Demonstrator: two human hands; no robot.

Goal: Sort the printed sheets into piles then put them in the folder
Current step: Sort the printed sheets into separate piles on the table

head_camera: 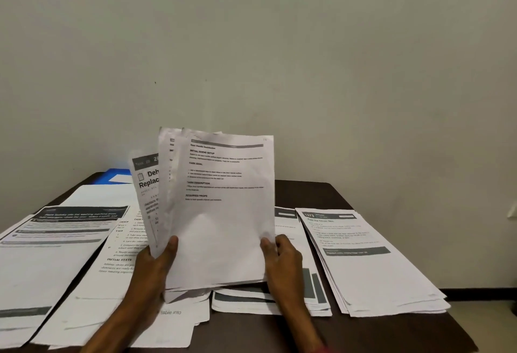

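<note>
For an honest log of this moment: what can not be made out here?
All in the head view.
Blue folder: mostly hidden by the held sheets and a sheet lying on it.
Middle pile: top page covered by the held sheets and right hand.
Leftmost pile: cut off by the left edge.
Small print: blurred, too small.

We see bare surface [391,333] at the near right and far right corners; sheet piles [372,263] cover the left and middle, and upright sheets [223,227] block the centre.
</note>
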